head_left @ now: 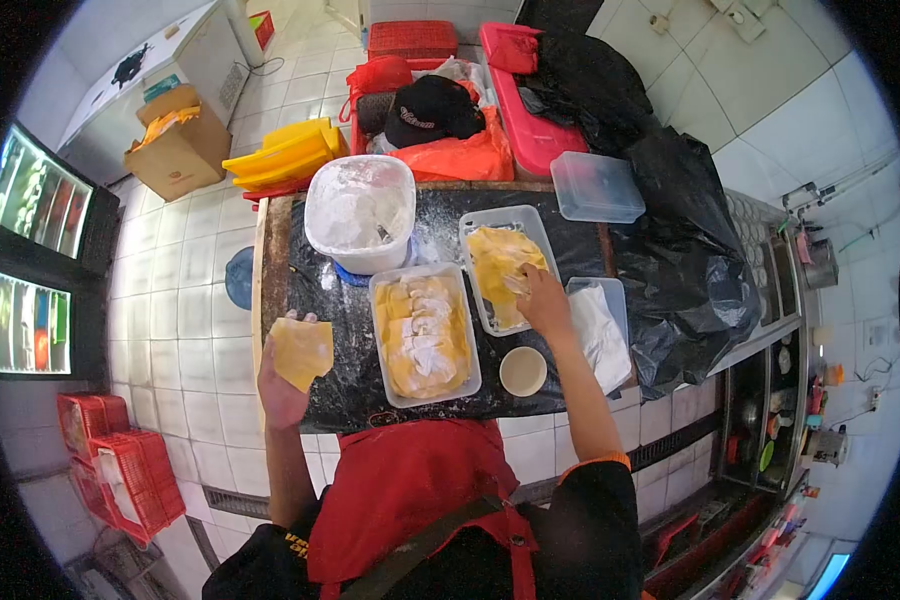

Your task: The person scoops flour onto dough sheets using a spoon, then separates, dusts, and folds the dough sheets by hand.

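My left hand (284, 392) holds a thin, squarish yellow dough sheet (303, 352) beyond the table's left part, thumb and fingertips at its edge. My right hand (543, 303) reaches into a clear plastic container (497, 215) with a floury yellow mass (500, 255) inside. Its fingers are drawn together at the surface of that mass; what they grip, if anything, is hidden. Between my hands stands a second clear container (474, 375), filled with overlapping folded yellow dough pieces (405, 365) dusted white. Behind it is a white tub (315, 225) of white flour (360, 200).
A small round cream-coloured bowl (523, 372) and a container with a white bag (598, 335) sit near my right forearm. An empty clear box (600, 190) lies farther back. Black plastic sheeting (685, 260) covers the right side. A red crate (500, 165) with a black cap borders the far edge.
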`<state>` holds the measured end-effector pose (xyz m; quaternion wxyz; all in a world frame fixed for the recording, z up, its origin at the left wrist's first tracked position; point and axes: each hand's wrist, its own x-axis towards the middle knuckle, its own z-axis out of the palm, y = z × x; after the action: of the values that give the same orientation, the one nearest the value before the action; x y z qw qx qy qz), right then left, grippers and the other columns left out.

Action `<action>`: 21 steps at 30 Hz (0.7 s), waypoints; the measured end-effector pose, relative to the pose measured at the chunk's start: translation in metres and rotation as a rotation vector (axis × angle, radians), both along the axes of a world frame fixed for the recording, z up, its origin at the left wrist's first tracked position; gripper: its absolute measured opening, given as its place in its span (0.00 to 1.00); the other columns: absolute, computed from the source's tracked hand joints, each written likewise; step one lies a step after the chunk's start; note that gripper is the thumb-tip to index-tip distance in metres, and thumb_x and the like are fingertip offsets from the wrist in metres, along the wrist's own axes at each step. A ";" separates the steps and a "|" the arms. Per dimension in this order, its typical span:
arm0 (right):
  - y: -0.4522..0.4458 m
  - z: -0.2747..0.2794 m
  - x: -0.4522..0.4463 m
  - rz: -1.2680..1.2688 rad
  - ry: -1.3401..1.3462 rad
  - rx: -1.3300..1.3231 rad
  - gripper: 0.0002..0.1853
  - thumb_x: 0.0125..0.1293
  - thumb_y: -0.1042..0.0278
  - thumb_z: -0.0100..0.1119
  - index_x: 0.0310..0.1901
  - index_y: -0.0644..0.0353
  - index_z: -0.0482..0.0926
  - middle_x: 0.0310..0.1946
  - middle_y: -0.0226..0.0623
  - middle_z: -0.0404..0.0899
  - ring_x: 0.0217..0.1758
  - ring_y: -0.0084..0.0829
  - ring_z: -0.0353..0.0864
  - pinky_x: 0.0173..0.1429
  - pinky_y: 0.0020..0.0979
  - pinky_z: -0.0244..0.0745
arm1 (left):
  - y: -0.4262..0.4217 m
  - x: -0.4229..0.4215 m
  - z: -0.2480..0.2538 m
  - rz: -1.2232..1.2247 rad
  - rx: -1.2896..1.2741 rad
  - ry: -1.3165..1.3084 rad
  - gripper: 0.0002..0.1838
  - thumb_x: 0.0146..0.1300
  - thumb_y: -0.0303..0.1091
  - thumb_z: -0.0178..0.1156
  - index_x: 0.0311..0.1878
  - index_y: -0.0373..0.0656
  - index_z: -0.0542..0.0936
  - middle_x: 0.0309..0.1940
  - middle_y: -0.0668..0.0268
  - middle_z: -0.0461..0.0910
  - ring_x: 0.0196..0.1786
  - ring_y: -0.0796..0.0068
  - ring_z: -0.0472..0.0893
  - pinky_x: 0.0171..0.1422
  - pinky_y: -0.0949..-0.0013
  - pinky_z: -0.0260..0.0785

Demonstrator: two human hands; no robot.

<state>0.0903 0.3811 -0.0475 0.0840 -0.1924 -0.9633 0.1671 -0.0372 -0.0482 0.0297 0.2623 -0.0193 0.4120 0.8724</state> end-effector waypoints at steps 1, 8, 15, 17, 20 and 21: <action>0.001 -0.002 -0.001 0.001 -0.002 0.001 0.31 0.50 0.71 0.66 0.60 0.57 0.71 0.48 0.47 0.79 0.52 0.51 0.79 0.55 0.46 0.76 | 0.003 0.002 0.002 0.001 0.001 -0.002 0.32 0.79 0.50 0.37 0.76 0.37 0.56 0.72 0.50 0.63 0.73 0.56 0.67 0.74 0.54 0.63; 0.000 0.025 -0.006 0.051 -0.078 -0.314 0.36 0.49 0.74 0.69 0.62 0.55 0.69 0.47 0.51 0.81 0.53 0.49 0.81 0.59 0.43 0.76 | 0.040 0.011 -0.014 -0.118 0.255 0.027 0.32 0.73 0.42 0.45 0.75 0.33 0.56 0.75 0.50 0.60 0.75 0.54 0.64 0.79 0.50 0.54; -0.031 0.131 -0.012 0.146 0.262 -0.855 0.36 0.55 0.75 0.69 0.66 0.53 0.66 0.45 0.41 0.81 0.51 0.33 0.81 0.58 0.36 0.76 | 0.100 0.016 -0.039 -0.380 0.499 -0.351 0.32 0.73 0.48 0.46 0.73 0.38 0.62 0.71 0.52 0.66 0.73 0.53 0.67 0.78 0.46 0.54; -0.051 0.149 -0.016 0.216 0.292 -1.022 0.35 0.56 0.76 0.67 0.66 0.53 0.65 0.45 0.40 0.81 0.50 0.32 0.81 0.58 0.36 0.76 | 0.127 0.026 -0.032 -0.440 0.468 -0.348 0.33 0.73 0.51 0.46 0.73 0.40 0.62 0.72 0.53 0.65 0.73 0.53 0.66 0.78 0.44 0.54; -0.086 0.135 -0.027 0.284 0.308 -1.128 0.30 0.61 0.75 0.66 0.64 0.55 0.68 0.47 0.39 0.82 0.51 0.33 0.82 0.60 0.35 0.76 | 0.150 0.040 -0.003 -0.465 0.816 -0.443 0.36 0.72 0.60 0.47 0.73 0.43 0.63 0.72 0.56 0.66 0.73 0.55 0.67 0.77 0.44 0.56; -0.096 0.131 -0.025 0.212 0.260 -0.891 0.28 0.62 0.72 0.66 0.63 0.56 0.69 0.48 0.39 0.82 0.52 0.34 0.81 0.60 0.35 0.76 | 0.152 0.040 0.002 -0.453 0.784 -0.390 0.37 0.72 0.62 0.46 0.73 0.45 0.64 0.72 0.57 0.66 0.72 0.56 0.67 0.76 0.45 0.57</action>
<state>0.0652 0.2848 0.0831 0.0954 -0.0878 -0.7936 0.5944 0.0029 0.1042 0.0315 0.5053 0.0079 -0.0103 0.8629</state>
